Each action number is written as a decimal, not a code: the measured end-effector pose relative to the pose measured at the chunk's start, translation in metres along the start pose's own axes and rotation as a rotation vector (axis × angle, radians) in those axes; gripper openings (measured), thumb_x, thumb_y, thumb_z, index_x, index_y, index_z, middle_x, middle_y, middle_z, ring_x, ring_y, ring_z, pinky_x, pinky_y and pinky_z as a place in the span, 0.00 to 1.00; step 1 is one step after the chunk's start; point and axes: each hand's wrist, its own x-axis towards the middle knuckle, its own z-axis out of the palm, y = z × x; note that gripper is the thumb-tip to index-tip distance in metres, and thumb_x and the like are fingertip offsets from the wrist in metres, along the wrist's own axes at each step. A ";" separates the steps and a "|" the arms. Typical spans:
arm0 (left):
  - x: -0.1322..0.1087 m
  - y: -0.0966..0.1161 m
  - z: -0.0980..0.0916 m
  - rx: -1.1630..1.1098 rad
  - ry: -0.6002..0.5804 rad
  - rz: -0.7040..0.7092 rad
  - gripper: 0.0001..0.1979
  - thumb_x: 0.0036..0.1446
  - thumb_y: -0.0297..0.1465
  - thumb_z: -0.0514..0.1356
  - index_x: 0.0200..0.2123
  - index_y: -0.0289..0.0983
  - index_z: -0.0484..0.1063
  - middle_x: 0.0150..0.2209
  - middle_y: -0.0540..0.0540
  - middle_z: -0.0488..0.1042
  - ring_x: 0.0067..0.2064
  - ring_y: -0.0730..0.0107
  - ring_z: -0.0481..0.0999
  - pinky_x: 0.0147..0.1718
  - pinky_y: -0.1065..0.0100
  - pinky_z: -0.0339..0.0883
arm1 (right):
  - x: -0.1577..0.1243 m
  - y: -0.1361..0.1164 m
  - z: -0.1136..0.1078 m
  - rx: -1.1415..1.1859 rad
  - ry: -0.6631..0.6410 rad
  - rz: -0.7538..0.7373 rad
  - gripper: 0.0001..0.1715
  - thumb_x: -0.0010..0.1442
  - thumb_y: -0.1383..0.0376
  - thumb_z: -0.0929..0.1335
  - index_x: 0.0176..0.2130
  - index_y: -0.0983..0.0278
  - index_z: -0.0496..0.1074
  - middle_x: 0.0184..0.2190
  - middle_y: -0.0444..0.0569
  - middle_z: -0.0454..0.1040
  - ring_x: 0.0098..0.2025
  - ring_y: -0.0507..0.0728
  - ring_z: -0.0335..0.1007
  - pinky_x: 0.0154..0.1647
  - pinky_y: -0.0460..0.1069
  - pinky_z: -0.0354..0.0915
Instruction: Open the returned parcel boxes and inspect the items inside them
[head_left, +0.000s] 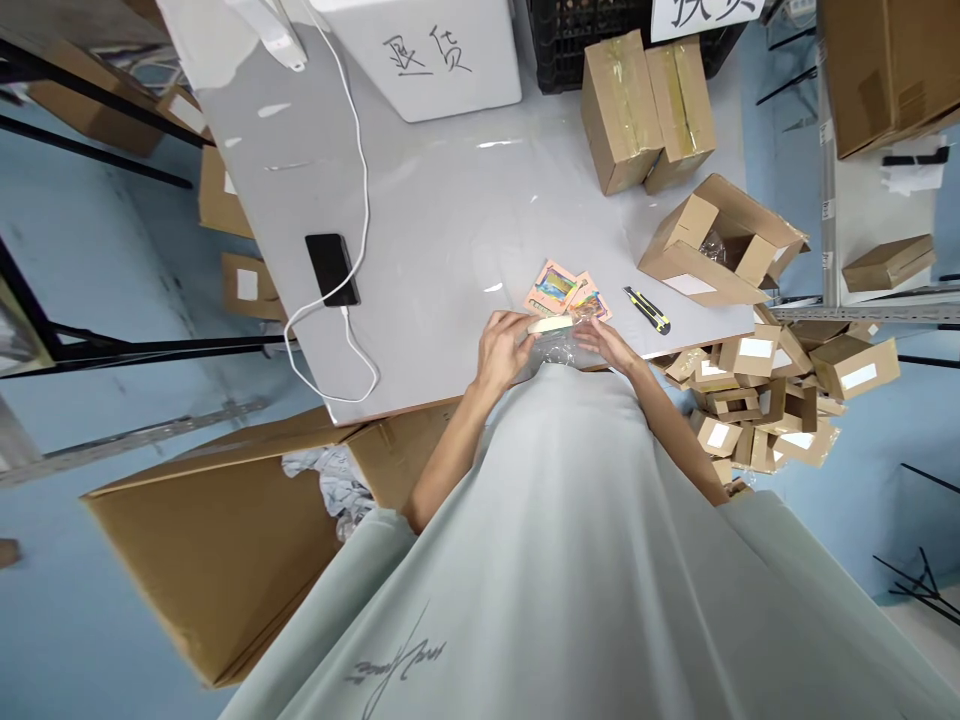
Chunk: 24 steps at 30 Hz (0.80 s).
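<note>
Close against my shirt, at the table's near edge, my left hand (504, 350) grips a small flat cream-coloured block (550, 325) between thumb and fingers. Clear crinkled plastic film (559, 348) hangs below the block. On the other side, my right hand (604, 341) has its fingers closed on the film's right end. Just beyond the hands lie colourful printed cards (555, 288) with orange-pink borders, partly overlapping. To their right is a yellow and black box cutter (647, 310). What the block is made of is too small to tell.
An opened carton (694, 250) and two taped boxes (621, 112) stand on the right of the table (427, 220). A white bin (450, 60) is at the back. A phone (330, 268) with a white cable lies left. Several empty cartons (757, 385) are heaped at right; a big box (225, 540) stands lower left.
</note>
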 end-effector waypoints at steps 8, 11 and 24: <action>-0.003 0.015 -0.051 -0.082 0.080 0.150 0.26 0.76 0.56 0.62 0.56 0.44 0.89 0.50 0.38 0.88 0.52 0.50 0.78 0.56 0.48 0.76 | -0.029 -0.028 0.002 -0.252 0.224 -0.268 0.27 0.66 0.39 0.75 0.39 0.59 0.81 0.42 0.50 0.87 0.45 0.57 0.85 0.49 0.50 0.79; -0.009 0.032 -0.061 -0.141 0.133 0.185 0.26 0.74 0.57 0.64 0.54 0.44 0.89 0.50 0.39 0.88 0.51 0.52 0.80 0.56 0.49 0.77 | -0.024 -0.038 0.006 -0.406 0.313 -0.215 0.20 0.70 0.49 0.72 0.35 0.61 0.80 0.33 0.48 0.83 0.31 0.55 0.79 0.38 0.48 0.75; 0.008 -0.002 -0.064 -0.729 0.607 -0.244 0.35 0.63 0.61 0.74 0.62 0.45 0.81 0.59 0.39 0.84 0.63 0.53 0.85 0.60 0.54 0.84 | -0.048 -0.031 -0.005 -0.439 0.534 0.004 0.15 0.70 0.53 0.72 0.36 0.60 0.76 0.29 0.45 0.80 0.26 0.54 0.78 0.32 0.47 0.72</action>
